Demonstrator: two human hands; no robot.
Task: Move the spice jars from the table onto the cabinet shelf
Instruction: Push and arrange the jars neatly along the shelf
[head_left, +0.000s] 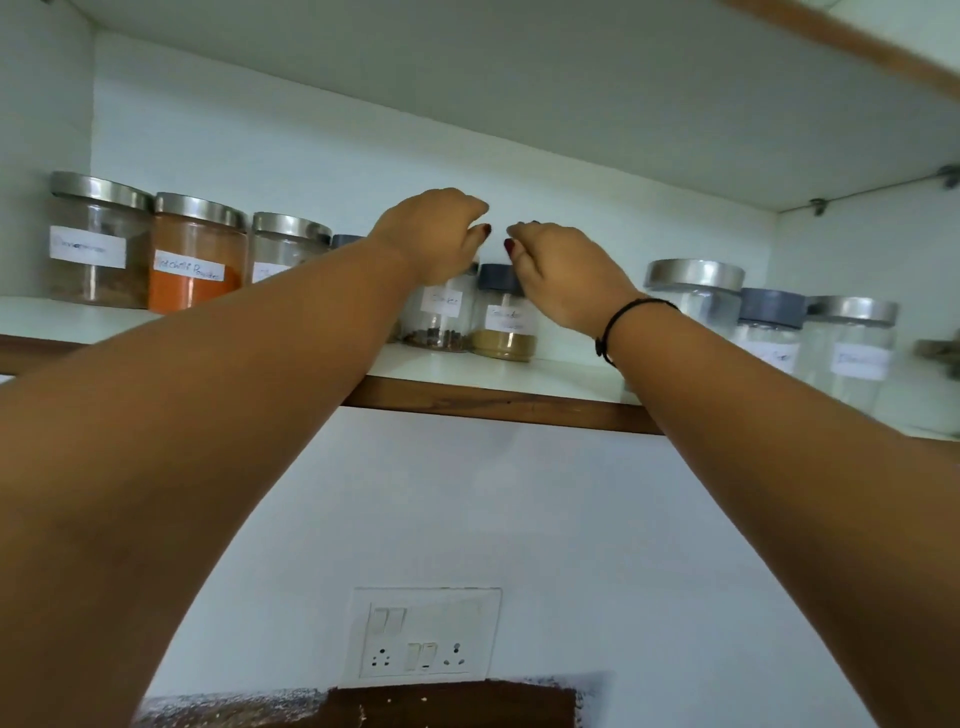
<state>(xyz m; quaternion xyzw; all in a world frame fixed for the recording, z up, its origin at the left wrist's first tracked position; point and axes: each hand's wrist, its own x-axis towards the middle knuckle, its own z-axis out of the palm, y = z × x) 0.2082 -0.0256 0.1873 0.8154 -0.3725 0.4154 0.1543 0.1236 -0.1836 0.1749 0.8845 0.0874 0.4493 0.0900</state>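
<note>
Placing step: whole-spice jar (441, 322) and powder jar (505, 335) stand on the cabinet shelf (519, 375), my left hand (436, 234) and right hand (563, 280) curled over their lids, gripping or merely resting I cannot tell; next, lift both hands clear without toppling them.

Soft even light, warped blurry edges

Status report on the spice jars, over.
Left hand over dark-spice jar, right hand at tan-powder jar; grips unclear. Both jars standing on shelf. Other jars close either side.
</note>
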